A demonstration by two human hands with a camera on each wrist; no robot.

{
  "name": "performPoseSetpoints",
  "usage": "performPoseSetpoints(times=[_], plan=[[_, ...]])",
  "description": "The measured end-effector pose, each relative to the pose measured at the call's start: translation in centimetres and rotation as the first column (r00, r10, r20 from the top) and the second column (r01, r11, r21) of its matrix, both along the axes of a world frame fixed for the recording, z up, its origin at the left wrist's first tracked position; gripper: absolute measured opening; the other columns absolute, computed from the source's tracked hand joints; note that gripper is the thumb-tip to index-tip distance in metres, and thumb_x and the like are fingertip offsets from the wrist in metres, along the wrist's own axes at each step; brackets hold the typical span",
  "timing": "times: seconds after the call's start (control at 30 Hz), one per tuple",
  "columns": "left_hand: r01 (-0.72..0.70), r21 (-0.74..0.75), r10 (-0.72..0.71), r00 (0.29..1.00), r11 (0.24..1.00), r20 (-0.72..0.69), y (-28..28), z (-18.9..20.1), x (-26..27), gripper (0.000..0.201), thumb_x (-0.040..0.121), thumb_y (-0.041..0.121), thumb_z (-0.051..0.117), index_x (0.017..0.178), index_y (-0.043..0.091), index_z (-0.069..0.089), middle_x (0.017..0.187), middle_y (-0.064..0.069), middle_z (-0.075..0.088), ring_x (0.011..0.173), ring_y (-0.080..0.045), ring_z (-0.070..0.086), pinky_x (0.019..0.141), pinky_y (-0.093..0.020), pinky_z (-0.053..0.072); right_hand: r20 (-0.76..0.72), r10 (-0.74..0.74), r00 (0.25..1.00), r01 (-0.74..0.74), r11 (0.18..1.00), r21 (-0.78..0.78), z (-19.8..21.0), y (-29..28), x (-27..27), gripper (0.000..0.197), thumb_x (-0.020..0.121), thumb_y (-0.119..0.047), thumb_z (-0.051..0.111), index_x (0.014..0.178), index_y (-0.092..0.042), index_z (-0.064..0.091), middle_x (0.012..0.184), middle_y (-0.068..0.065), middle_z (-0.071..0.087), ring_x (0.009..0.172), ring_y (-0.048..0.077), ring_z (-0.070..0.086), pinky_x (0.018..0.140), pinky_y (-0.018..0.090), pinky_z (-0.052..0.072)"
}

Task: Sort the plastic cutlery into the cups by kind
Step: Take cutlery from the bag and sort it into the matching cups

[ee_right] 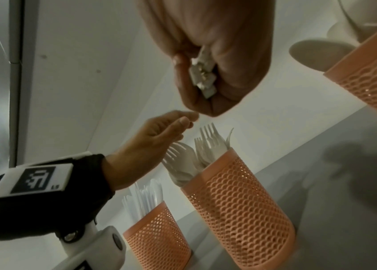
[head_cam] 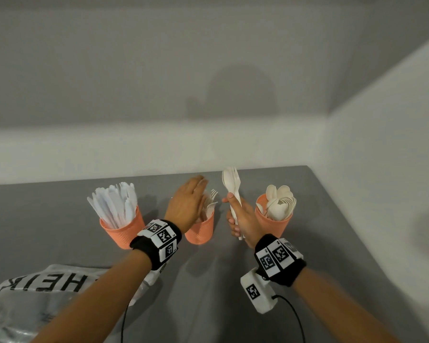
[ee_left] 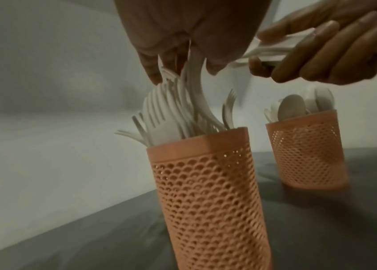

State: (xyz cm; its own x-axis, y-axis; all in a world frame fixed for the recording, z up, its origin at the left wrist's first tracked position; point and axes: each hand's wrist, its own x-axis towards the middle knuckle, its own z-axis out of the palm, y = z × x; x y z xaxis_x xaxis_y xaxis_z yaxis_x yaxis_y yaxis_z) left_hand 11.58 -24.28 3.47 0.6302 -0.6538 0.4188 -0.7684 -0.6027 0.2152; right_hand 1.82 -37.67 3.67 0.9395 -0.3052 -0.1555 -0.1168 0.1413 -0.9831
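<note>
Three orange perforated cups stand in a row on the grey table (head_cam: 332,243): a knife cup (head_cam: 120,230) on the left, a fork cup (head_cam: 200,232) in the middle and a spoon cup (head_cam: 274,224) on the right. My left hand (head_cam: 200,188) hovers over the fork cup (ee_left: 206,191) with its fingers extended, the tips among the blurred forks (ee_left: 157,117). My right hand (head_cam: 235,214) grips an upright bundle of white cutlery (head_cam: 230,181), spoons and forks together, between the fork and spoon cups. The bundle's handle ends (ee_right: 202,80) stick out below the fist.
A clear plastic bag (head_cam: 35,293) with black lettering lies at the near left of the table. White walls (head_cam: 382,169) close off the table at the back and the right. Black cables (head_cam: 295,315) trail from the wrist cameras.
</note>
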Motion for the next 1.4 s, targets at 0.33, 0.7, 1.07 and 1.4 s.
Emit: performPoseSetpoints(times=[0.33, 0.7, 1.07, 1.4], plan=[[-0.006, 0.058, 0.027, 0.927, 0.998, -0.374, -0.3, -0.4, -0.5, 0.095, 0.075, 0.072, -0.006, 0.149, 0.015, 0.006, 0.157, -0.009, 0.013, 0.146, -0.02, 0.01, 0.117, -0.033, 0.003, 0.052, 0.034, 0.998, -0.027, 0.99, -0.136, 0.2, 0.3, -0.4, 0.029, 0.098, -0.037, 0.038, 0.101, -0.013, 0.053, 0.05, -0.002, 0.036, 0.031, 0.003, 0.028, 0.032, 0.014, 0.025], [-0.289, -0.566, -0.26, 0.669, 0.772, -0.696, -2.9, 3.8, -3.5, 0.041, 0.084, 0.029, 0.065, 0.115, 0.011, 0.046, 0.093, 0.0, 0.06, 0.084, -0.014, 0.061, 0.075, -0.027, 0.051, 0.201, -0.004, 0.98, 0.12, 0.815, -0.567, -0.9, 1.1, -0.2, 0.024, 0.084, -0.033, 0.052, 0.099, -0.015, 0.057, 0.078, 0.002, 0.065, 0.07, 0.019, 0.062, 0.064, 0.037, 0.05], [-0.225, -0.576, -0.447, 0.437, 0.786, -0.781, -1.9, 4.1, -3.8, 0.02, 0.096, 0.018, 0.046, 0.086, 0.015, 0.064, 0.095, -0.004, 0.07, 0.082, -0.014, 0.068, 0.071, -0.019, 0.055, -0.026, 0.303, 0.953, -0.304, 0.943, -0.136, 2.6, 0.9, -1.3, 0.005, 0.092, -0.017, 0.057, 0.091, -0.022, 0.057, 0.066, -0.002, 0.067, 0.04, 0.005, 0.057, 0.037, 0.018, 0.046], [-0.435, -0.613, -0.175, 0.705, 0.659, -0.688, -2.3, 3.8, -3.1, 0.046, 0.081, 0.024, 0.069, 0.12, 0.018, 0.045, 0.095, 0.006, 0.052, 0.083, -0.006, 0.054, 0.075, -0.02, 0.048, 0.095, 0.058, 0.994, -0.041, 0.984, -0.171, 1.2, 1.2, -0.7, 0.017, 0.096, -0.022, 0.049, 0.094, -0.006, 0.055, 0.049, 0.001, 0.044, 0.031, 0.006, 0.039, 0.032, 0.018, 0.032]])
